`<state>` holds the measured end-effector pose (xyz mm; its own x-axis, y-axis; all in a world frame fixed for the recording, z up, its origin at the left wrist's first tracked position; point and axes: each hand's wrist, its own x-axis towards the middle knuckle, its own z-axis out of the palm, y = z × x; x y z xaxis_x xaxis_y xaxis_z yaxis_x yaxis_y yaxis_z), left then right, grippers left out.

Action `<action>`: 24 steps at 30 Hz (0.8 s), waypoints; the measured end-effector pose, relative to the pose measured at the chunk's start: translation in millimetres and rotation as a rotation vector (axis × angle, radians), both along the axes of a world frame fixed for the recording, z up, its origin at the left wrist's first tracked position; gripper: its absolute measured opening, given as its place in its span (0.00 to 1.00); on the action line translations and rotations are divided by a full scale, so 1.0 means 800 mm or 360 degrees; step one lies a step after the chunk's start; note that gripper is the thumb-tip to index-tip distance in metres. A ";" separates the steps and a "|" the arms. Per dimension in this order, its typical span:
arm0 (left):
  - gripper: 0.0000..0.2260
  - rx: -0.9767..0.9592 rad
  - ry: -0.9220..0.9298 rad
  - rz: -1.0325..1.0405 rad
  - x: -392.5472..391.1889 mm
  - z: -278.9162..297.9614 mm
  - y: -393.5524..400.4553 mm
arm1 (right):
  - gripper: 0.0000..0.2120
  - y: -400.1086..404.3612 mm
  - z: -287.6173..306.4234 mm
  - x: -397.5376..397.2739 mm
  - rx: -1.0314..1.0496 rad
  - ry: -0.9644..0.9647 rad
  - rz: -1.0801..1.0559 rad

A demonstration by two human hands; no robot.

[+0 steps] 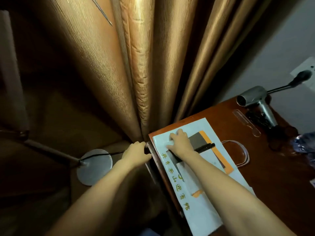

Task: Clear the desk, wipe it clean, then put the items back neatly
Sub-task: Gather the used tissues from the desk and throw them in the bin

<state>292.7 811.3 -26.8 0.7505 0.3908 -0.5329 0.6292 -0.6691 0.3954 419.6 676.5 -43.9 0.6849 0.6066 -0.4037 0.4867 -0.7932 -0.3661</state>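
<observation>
A white paper bag (pixel 192 188) with yellow-green characters lies flat on the reddish-brown desk (pixel 272 176). A grey and orange notebook (pixel 201 140) lies on the bag, and a black pen (pixel 205 146) lies across the notebook. My right hand (pixel 180 143) presses down on the bag's far end, fingers spread, partly over the notebook and pen. Something whitish shows under its fingertips; I cannot tell if it is a cloth or the bag. My left hand (pixel 136 153) is at the desk's far left corner, fingers curled against the edge.
A silver hair dryer (pixel 255 101) with a coiled black cord (pixel 257 117) sits at the desk's back right. A clear plastic comb (pixel 247 123) lies in front of it. Crumpled plastic (pixel 305 147) lies at the right edge. Gold curtains (pixel 136 65) hang behind; a lamp base (pixel 94 166) stands left.
</observation>
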 end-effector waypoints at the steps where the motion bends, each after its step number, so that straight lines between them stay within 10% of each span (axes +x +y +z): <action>1: 0.21 0.0000 -0.0003 -0.0006 0.001 -0.001 -0.001 | 0.06 0.001 -0.001 0.001 0.0073 0.0037 -0.0020; 12: 0.20 0.0035 -0.0097 -0.0314 0.054 0.052 -0.071 | 0.05 -0.124 0.070 -0.006 0.0354 0.0123 -0.0270; 24: 0.15 -0.0024 -0.0408 -0.1526 0.052 0.158 -0.473 | 0.09 -0.551 0.192 -0.184 0.0218 -0.0262 -0.1259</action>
<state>334.3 432.9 99.6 0.8387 -0.4477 -0.3101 -0.2816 -0.8439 0.4566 272.4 235.4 109.6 0.9750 -0.0440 -0.2178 -0.1418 -0.8781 -0.4570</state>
